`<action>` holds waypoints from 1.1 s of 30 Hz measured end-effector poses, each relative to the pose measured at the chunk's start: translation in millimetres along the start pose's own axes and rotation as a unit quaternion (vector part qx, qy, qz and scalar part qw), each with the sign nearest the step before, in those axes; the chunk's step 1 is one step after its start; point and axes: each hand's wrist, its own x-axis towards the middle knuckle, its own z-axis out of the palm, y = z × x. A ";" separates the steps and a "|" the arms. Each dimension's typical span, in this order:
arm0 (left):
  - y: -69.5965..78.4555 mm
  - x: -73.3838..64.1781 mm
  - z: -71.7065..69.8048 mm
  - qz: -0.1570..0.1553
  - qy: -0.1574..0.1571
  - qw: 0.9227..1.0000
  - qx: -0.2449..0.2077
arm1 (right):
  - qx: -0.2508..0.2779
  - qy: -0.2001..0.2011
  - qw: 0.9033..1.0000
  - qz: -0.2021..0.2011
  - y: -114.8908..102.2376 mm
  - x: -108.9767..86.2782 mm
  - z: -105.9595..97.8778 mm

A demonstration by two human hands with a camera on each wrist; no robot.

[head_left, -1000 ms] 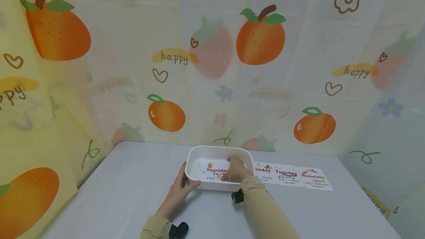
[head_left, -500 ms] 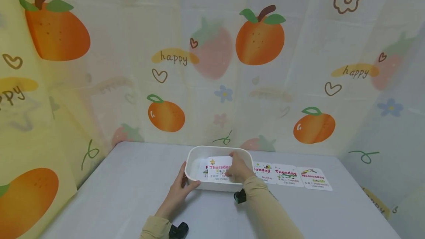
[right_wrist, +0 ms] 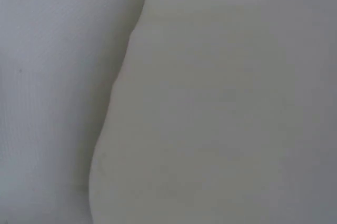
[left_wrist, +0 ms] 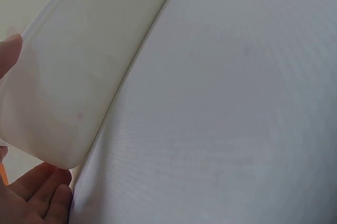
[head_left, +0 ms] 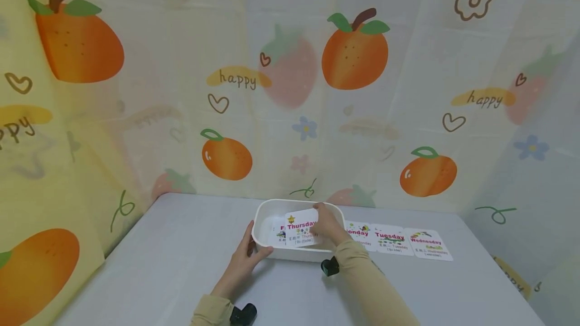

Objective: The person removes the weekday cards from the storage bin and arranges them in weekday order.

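In the head view a white plastic bin (head_left: 290, 254) stands on the table. My left hand (head_left: 242, 258) grips its left end, thumb on the near wall and fingers round the corner; the left wrist view shows the thumb and curled fingers (left_wrist: 52, 197) against the bin's wall (left_wrist: 89, 66). Reaching inside, my right hand (head_left: 327, 225) pinches the right edge of a Thursday word card (head_left: 300, 238), which is tilted above the bin's floor. Behind it a second card (head_left: 279, 234), starting with F, is partly covered. The right wrist view holds only a blurred pale surface, no fingers.
A row of cards lies on the white table (head_left: 149, 265) to the bin's right: Monday (head_left: 359, 240), Tuesday (head_left: 390, 243) and Wednesday (head_left: 428, 248). The bin's right end hides part of Monday. A fruit-print curtain (head_left: 281, 165) hangs behind the table.
My right hand has picked the Thursday card up from the bin's floor and shifted it slightly right, tilting it. The F card has come into sight underneath. My left hand stays put.
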 end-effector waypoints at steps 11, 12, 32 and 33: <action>0.0 -2.8 0.9 0.026 0.001 1.000 0.010 | 0.046 -0.008 0.998 -0.043 -4.1 -11.9 -10.6; 0.3 -3.0 0.6 0.028 -0.001 1.000 0.012 | 0.047 -0.004 0.998 -0.045 -4.7 -14.0 -11.6; 8.6 -3.3 -4.7 0.001 -0.016 1.000 -0.010 | 0.257 0.021 0.966 -0.005 3.5 -75.3 -51.3; 9.1 -3.1 -4.8 0.001 -0.016 1.000 -0.013 | 0.256 0.022 0.966 -0.004 5.7 -79.6 -53.4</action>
